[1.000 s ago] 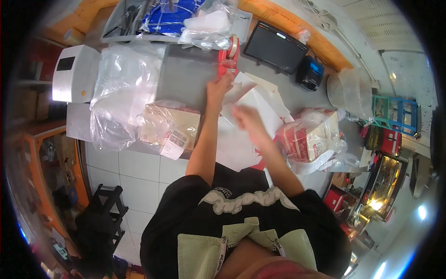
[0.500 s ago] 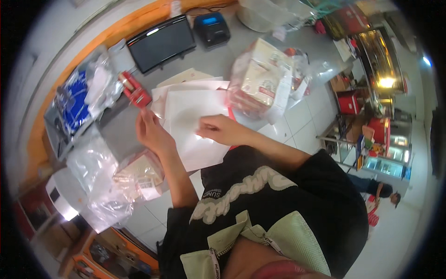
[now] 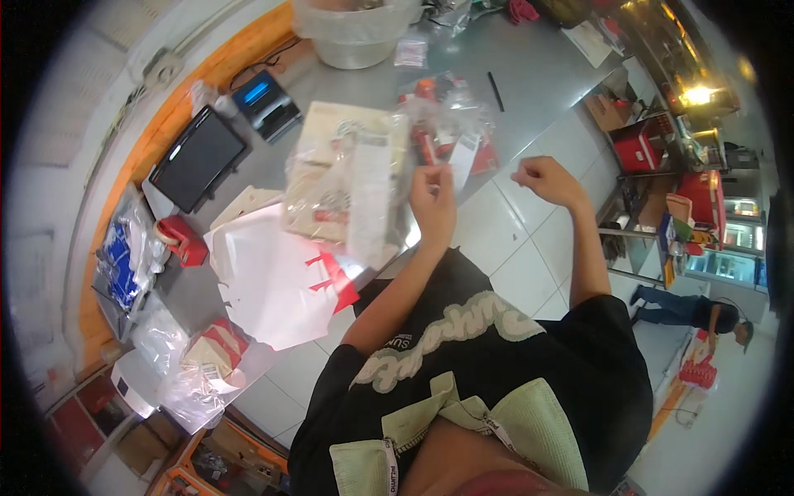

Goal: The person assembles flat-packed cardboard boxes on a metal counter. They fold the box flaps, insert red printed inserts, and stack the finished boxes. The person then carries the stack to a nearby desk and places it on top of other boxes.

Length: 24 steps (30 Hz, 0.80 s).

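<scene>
My left hand (image 3: pixel 432 202) is raised over the counter edge, shut on the corner of a clear plastic bag (image 3: pixel 347 186) that holds a cream box and a paper slip. The bag hangs tilted above the grey counter (image 3: pixel 538 74). Out to the right, over the floor tiles, my right hand (image 3: pixel 544 178) is curled into a fist with nothing visible in it. A second clear bag with red packets (image 3: pixel 442 124) lies on the counter just beyond my left hand.
White paper bags with red marks (image 3: pixel 269 285) lie at the counter edge. A red tape dispenser (image 3: pixel 178 240), black screen (image 3: pixel 198 157), small black device (image 3: pixel 265 103), clear tub (image 3: pixel 356 33) and black pen (image 3: pixel 495 91) stand around. More plastic bags (image 3: pixel 194 360) lie at the left end. A person (image 3: pixel 695 312) is far right.
My view has swung right along the counter. My left hand has left the white paper bags and lifted the clear bag with the box; my right hand has drawn away to the right.
</scene>
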Available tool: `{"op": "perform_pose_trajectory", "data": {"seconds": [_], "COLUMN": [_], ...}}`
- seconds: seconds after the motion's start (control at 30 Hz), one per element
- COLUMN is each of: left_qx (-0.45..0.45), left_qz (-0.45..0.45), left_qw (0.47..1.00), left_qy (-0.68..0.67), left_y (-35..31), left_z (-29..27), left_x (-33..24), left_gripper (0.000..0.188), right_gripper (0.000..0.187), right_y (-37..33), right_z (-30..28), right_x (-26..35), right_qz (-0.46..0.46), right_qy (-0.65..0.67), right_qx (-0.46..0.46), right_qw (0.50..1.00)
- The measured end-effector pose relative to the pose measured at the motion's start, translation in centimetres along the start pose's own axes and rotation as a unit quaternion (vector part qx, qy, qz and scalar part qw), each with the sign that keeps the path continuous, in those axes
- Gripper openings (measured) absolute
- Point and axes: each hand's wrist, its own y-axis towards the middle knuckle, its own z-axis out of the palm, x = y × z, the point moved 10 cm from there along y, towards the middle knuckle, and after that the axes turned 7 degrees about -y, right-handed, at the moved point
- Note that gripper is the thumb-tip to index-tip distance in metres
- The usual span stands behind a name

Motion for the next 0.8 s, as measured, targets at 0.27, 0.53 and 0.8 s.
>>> {"op": "perform_pose_trajectory", "data": {"seconds": [0.27, 0.53, 0.8], "left_qx": [-0.162, -0.011, -0.257], "left_qz": [0.098, 0.026, 0.162], "left_qw": [0.915, 0.976, 0.857], "left_qy": [0.357, 0.215, 0.417], "left_y": [5.1, 0.3, -3.8], "left_z": [-1.1, 0.2, -15.5], "left_x": [10.2, 5.4, -14.0], "left_gripper": [0.03, 0.024, 0.047], "right_gripper": [0.043, 0.095, 0.114], "right_y": [11.5, 13.3, 9.9], "right_z": [4.2, 8.8, 9.6], "right_x": [-6.5, -5.9, -4.6], "right_qz": [0.025, -0.18, -0.143], "right_qy": [-0.047, 0.42, 0.075], "right_qx": [-0.11, -0.014, -0.177], "right_qw": [0.993, 0.889, 0.971]}}
